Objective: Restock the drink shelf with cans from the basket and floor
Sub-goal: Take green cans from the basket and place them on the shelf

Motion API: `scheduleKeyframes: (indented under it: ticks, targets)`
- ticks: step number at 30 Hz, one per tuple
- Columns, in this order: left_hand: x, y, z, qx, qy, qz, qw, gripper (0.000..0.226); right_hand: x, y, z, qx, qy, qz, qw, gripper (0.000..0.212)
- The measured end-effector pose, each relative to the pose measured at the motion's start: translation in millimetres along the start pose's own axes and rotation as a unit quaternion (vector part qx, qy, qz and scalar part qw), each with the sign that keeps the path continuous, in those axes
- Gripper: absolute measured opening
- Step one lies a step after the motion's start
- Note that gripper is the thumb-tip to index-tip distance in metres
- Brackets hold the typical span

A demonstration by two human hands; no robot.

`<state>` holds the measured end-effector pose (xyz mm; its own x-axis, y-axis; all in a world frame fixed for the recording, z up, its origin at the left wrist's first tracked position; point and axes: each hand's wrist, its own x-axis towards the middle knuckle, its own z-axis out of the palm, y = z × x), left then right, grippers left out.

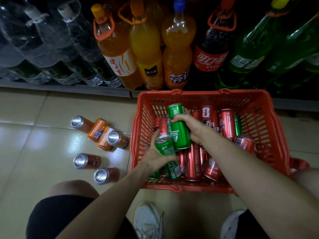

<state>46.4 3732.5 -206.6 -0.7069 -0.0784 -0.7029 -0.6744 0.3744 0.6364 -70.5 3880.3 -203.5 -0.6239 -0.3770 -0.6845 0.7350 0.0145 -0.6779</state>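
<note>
A red plastic basket stands on the floor before the shelf, holding several red cola cans and some green ones. My left hand grips a green Sprite can above the basket's left side. My right hand grips a taller green can, lifted over the cans. On the floor to the left lie several orange cans and two red cans. The bottom shelf holds large bottles.
Clear water bottles fill the shelf's left; orange soda bottles, a cola bottle and green bottles stand behind the basket. My knee and white shoes are at the bottom, on beige tiled floor.
</note>
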Motion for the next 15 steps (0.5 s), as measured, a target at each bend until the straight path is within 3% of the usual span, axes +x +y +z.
scheduleKeyframes:
  ticks: [4, 7, 8, 13, 15]
  targets:
    - [4, 4, -4, -0.050, -0.026, 0.005, 0.998, 0.101, -4, 0, -5, 0.045, 0.028, 0.011, 0.999, 0.066]
    - [2, 13, -9, -0.088, -0.018, 0.005, 0.996, 0.094, -11, -4, -8, 0.089, 0.032, 0.006, 0.995, 0.019]
    - [2, 15, -11, -0.108, -0.015, 0.011, 0.994, 0.096, -14, -6, -10, 0.105, 0.036, 0.006, 0.994, 0.012]
    - [8, 45, -21, -0.207, -0.004, 0.055, 0.977, 0.097, -28, -19, -20, 0.147, 0.032, -0.014, 0.988, 0.019]
    - [7, 64, -26, -0.224, -0.002, 0.071, 0.972, 0.103, -34, -26, -18, 0.139, 0.016, -0.021, 0.990, 0.036]
